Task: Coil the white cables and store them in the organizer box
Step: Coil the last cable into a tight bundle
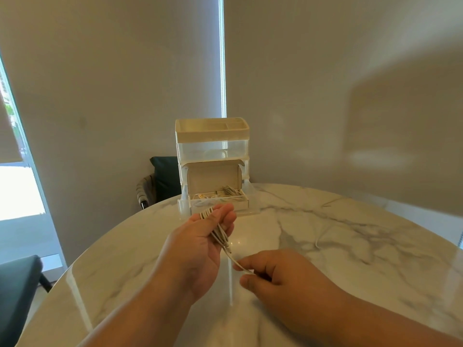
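Looking down at the marble table (350,246), what are our hands doing?

Our left hand (200,241) is gripping a bundle of white cable (218,234) loops, with the fingers curling round it. Our right hand (275,274) is pinching the loose tail between thumb and fingers, nearer to us. The tail is running straight between the two hands.

Where are we storing it?

The organizer box (213,149) is standing at the table's far edge, just beyond the left hand. Its lower compartment (213,175) is lying open, and coiled cables (231,192) are sitting inside.

What are we risking from here?

We are judging that the coil could be springing apart if the left fingers are relaxing while we are winding in the tail. Pulling the tail too hard could be dragging loops off the fingers. The compartment is looking partly filled, so a bulky coil could be catching on its edge. A thin pale line (323,235) is lying on the table to the right. It is possibly another cable, but we are not managing to tell.

Are we reading any writing?

We are not seeing any brand, label or lettering anywhere.
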The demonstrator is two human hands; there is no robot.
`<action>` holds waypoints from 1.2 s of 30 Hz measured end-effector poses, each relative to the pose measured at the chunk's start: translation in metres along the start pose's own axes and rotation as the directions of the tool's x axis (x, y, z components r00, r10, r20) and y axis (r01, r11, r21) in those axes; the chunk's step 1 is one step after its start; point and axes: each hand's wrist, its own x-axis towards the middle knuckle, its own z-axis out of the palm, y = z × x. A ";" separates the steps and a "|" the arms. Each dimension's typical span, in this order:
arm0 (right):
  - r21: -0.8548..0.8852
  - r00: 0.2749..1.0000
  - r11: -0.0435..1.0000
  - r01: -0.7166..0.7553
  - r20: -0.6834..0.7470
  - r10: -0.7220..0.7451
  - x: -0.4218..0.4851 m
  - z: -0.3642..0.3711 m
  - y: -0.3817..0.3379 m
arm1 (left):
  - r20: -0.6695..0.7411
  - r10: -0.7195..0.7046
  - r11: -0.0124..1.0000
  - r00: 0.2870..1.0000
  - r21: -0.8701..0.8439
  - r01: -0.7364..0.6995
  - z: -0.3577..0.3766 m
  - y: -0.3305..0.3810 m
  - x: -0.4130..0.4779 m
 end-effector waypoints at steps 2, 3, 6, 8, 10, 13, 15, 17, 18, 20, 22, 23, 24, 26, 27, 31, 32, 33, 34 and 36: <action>-0.091 0.998 0.994 0.054 -0.010 -0.055 0.000 0.000 -0.001 | -0.031 0.013 0.999 0.999 0.041 -0.012 -0.001 -0.002 0.000; -0.152 0.996 0.985 0.081 -0.015 -0.085 0.000 -0.001 -0.001 | -0.035 0.020 0.996 0.999 0.087 -0.017 -0.001 -0.004 -0.002; -0.331 0.984 0.930 0.158 -0.021 -0.175 -0.002 -0.004 -0.003 | 0.021 0.113 0.913 0.993 0.391 -0.113 0.004 -0.012 -0.008; -0.415 0.969 0.887 0.204 -0.045 -0.243 -0.003 -0.007 -0.005 | 0.093 0.154 0.812 0.984 0.555 -0.180 0.008 -0.020 -0.013; -0.447 0.949 0.861 0.244 -0.073 -0.307 -0.004 -0.010 -0.006 | 0.117 0.128 0.773 0.985 0.611 -0.173 0.011 -0.025 -0.017; -0.455 0.941 0.849 0.268 -0.063 -0.331 -0.004 -0.014 -0.004 | 0.165 0.015 0.774 0.986 0.622 -0.116 0.010 -0.024 -0.019; -0.444 0.927 0.851 0.280 -0.105 -0.360 -0.005 -0.016 -0.001 | 0.191 -0.073 0.756 0.979 0.650 -0.070 0.008 -0.024 -0.019; -0.435 0.918 0.854 0.285 -0.131 -0.373 -0.007 -0.015 0.001 | 0.183 -0.145 0.712 0.972 0.701 -0.026 0.006 -0.023 -0.019; -0.424 0.913 0.858 0.289 -0.147 -0.380 -0.008 -0.015 0.001 | 0.171 -0.170 0.688 0.970 0.726 -0.008 0.006 -0.022 -0.019; -0.367 0.910 0.883 0.295 -0.175 -0.376 -0.009 -0.015 0.001 | 0.165 -0.191 0.649 0.968 0.761 -0.001 0.008 -0.019 -0.021; -0.314 0.907 0.897 0.310 -0.186 -0.379 -0.008 -0.014 0.002 | 0.163 -0.204 0.620 0.965 0.785 -0.002 0.008 -0.018 -0.021; -0.288 0.909 0.904 0.316 -0.183 -0.375 -0.007 -0.014 0.003 | 0.166 -0.215 0.628 0.962 0.778 0.006 0.007 -0.019 -0.021; -0.260 0.913 0.913 0.314 -0.181 -0.365 -0.007 -0.014 0.002 | 0.169 -0.227 0.646 0.959 0.763 0.018 0.005 -0.020 -0.018; -0.200 0.931 0.937 0.288 -0.171 -0.322 -0.006 -0.017 0.000 | 0.193 -0.217 0.655 0.957 0.756 -0.003 0.004 -0.022 -0.018; -0.172 0.938 0.945 0.277 -0.164 -0.305 -0.006 -0.018 -0.002 | 0.210 -0.199 0.646 0.957 0.763 -0.032 0.003 -0.022 -0.018; -0.117 0.963 0.968 0.220 -0.133 -0.235 -0.004 -0.018 -0.004 | 0.251 -0.195 0.660 0.948 0.749 -0.062 0.003 -0.022 -0.022; -0.105 0.973 0.977 0.188 -0.117 -0.200 -0.003 -0.018 -0.002 | 0.233 -0.215 0.707 0.948 0.707 -0.014 0.003 -0.022 -0.022; -0.094 0.981 0.983 0.157 -0.099 -0.166 -0.002 -0.017 0.000 | 0.225 -0.231 0.725 0.947 0.689 0.013 0.003 -0.023 -0.021; -0.085 0.986 0.987 0.133 -0.087 -0.141 -0.001 -0.017 0.002 | 0.236 -0.245 0.747 0.940 0.664 0.028 0.001 -0.025 -0.019; -0.060 0.992 0.993 0.098 -0.077 -0.102 0.000 -0.018 0.004 | 0.268 -0.276 0.772 0.923 0.634 0.046 -0.002 -0.029 -0.017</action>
